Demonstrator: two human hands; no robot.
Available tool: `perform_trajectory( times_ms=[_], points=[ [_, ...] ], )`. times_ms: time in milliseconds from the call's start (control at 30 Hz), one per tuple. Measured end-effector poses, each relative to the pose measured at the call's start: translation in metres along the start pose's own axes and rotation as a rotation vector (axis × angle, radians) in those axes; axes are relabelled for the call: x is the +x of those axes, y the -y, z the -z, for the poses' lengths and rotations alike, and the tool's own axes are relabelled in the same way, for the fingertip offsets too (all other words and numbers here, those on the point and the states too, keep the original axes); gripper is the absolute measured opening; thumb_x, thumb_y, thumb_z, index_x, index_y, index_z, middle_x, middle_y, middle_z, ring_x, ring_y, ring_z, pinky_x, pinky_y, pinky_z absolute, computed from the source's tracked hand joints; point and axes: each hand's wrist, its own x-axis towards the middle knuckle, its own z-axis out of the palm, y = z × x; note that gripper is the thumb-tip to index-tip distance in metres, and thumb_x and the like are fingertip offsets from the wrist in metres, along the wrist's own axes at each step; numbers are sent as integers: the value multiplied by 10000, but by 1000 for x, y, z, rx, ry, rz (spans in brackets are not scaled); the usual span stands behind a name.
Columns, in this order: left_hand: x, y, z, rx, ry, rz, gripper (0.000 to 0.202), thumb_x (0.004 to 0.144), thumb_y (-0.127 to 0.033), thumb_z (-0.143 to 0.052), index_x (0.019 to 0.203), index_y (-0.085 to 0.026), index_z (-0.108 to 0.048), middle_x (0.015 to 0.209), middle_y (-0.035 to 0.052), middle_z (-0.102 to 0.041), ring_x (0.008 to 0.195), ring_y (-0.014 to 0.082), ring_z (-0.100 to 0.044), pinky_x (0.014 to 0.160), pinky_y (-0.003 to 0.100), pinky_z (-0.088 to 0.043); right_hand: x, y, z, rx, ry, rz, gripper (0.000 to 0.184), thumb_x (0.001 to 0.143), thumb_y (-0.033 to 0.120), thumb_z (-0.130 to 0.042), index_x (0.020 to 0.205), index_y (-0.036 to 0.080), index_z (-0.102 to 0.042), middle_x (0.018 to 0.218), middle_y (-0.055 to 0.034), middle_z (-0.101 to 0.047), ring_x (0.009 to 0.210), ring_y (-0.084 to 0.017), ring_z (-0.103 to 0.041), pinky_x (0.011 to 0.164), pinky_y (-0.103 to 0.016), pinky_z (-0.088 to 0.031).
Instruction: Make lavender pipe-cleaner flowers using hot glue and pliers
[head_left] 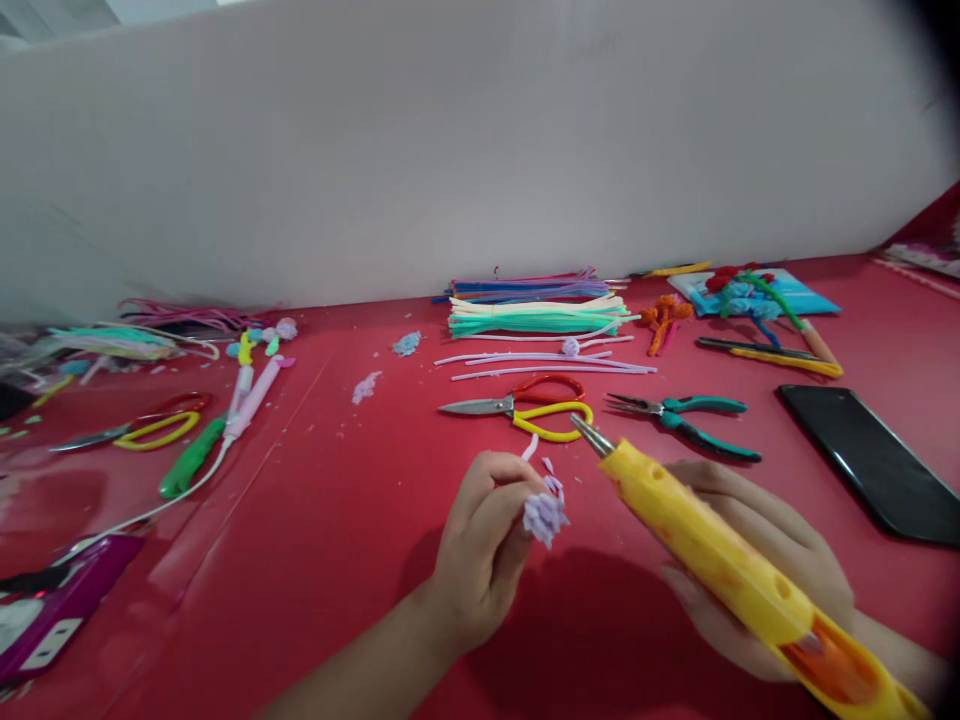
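My left hand [480,545] is closed in a pinch on a small lilac pipe-cleaner flower [545,512], held just above the red table [330,500]. My right hand [757,570] is wrapped round a yellow glue gun [720,565] patterned like cheese. Its metal nozzle [591,436] points up and left, a little above and to the right of the flower. Just beyond the nozzle lie scissors [525,407] with red and yellow handles.
Teal-handled pliers [686,420] lie right of the scissors, and a black phone [874,460] further right. Bundles of pipe cleaners [536,315] sit by the white wall [450,150]. Finished flowers [742,295], a second pair of scissors [142,430], a green pen [191,460] and a purple device [52,610] lie about.
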Motion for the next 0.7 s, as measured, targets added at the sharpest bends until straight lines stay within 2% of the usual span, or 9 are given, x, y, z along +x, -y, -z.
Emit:
perform_trajectory(
  times_ms=[67,133,267,333,433,600,700],
  points=[
    [0,-1,0,-13,-12,8,201,943,-228,-401,1030,-204,-580,948,77,-556,883,187,-536,781,310,-445,-4,1,3,22,54,4,110,885,163,-433,971,175,-499,825,-79,-597,768,-183,-614,658,-269,-521],
    [-1,-2,-2,-56,-35,82,192,942,-224,-405,987,-210,-591,920,66,-567,859,181,-536,766,299,-440,-8,2,4,43,95,-9,120,909,177,-404,981,183,-500,843,-80,-607,792,-192,-614,691,-283,-515],
    [0,-5,-7,-333,-177,491,230,960,-264,-388,849,-206,-581,776,18,-564,702,135,-513,668,248,-430,-13,3,-2,134,128,-19,107,895,169,-426,946,176,-519,817,-79,-597,772,-208,-599,706,-320,-493],
    [1,-4,-10,-507,-251,629,239,955,-296,-412,820,-196,-582,729,3,-557,650,114,-496,634,229,-424,-13,1,-7,205,157,-4,88,886,204,-443,917,165,-516,789,-80,-564,720,-204,-566,657,-329,-477],
    [2,-3,-11,-652,-284,708,230,932,-308,-468,789,-176,-591,699,-1,-563,614,98,-487,592,211,-413,-11,-2,-13,250,209,-29,106,860,271,-491,882,168,-492,756,-66,-521,658,-181,-507,574,-305,-441],
    [2,-3,-13,-745,-255,770,236,927,-305,-484,770,-167,-595,683,2,-578,585,92,-483,564,209,-405,-1,0,-14,219,189,-51,95,796,178,-536,788,197,-444,677,-21,-481,594,-147,-464,519,-256,-403],
    [2,-4,-14,-803,-252,775,233,932,-295,-480,775,-171,-600,678,-7,-555,585,86,-484,567,206,-407,1,1,-14,176,189,-35,91,803,179,-523,779,204,-440,652,-12,-482,566,-142,-453,502,-252,-397]
  ],
)
